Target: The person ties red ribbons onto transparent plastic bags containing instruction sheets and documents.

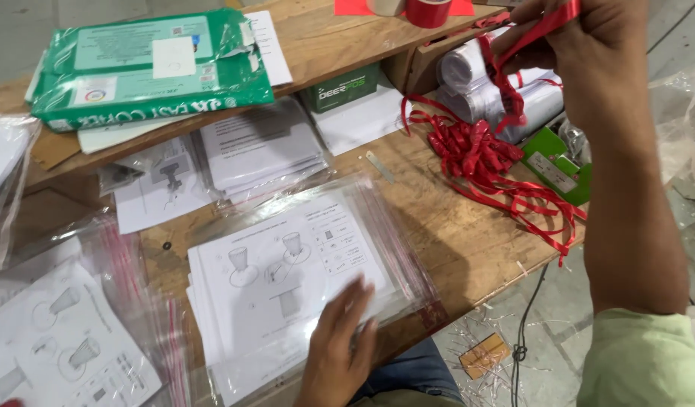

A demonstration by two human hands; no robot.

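Note:
My left hand lies flat, fingers spread, on a clear plastic bag holding a stack of white instruction sheets at the front of the wooden table. My right hand is raised at the upper right, fingers pinched on a red ribbon strip that hangs down to a tangled pile of red ribbon on the table.
A green paper ream pack rests on a raised shelf at the back left. More sheet stacks and bagged sheets lie left. White rolls, a green tag and a red tape roll sit near the ribbon.

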